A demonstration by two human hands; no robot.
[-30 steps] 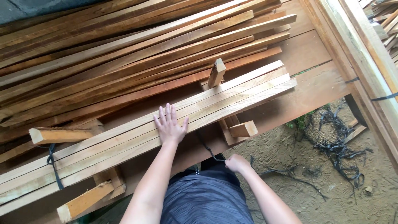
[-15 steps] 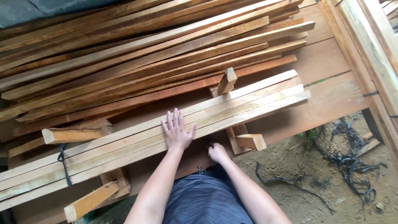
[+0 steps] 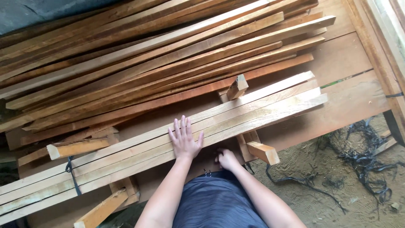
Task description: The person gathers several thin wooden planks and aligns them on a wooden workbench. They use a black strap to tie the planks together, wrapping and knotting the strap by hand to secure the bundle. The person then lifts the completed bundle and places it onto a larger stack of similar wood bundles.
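A row of pale wooden slats (image 3: pixel 261 107) lies side by side across short cross blocks, running from lower left to upper right. My left hand (image 3: pixel 184 138) rests flat on top of these slats with its fingers spread, holding nothing. Just below the slats' near edge, my right hand (image 3: pixel 228 159) reaches under them with its fingers curled; what they touch is hidden. A short block (image 3: pixel 262 152) sticks out from under the slats right of my right hand.
A big heap of longer, darker slats (image 3: pixel 147 55) fills the upper half on a brown board (image 3: pixel 350 105). A small block (image 3: pixel 237 87) stands on end behind the pale slats. Black strapping (image 3: pixel 367 156) lies on sandy ground (image 3: pixel 320 202) at right. A black strap (image 3: pixel 71 175) crosses the slats at left.
My right hand has moved left from the short block and in under the slats' near edge. My left hand has stayed flat on the slats. The view has shifted slightly.
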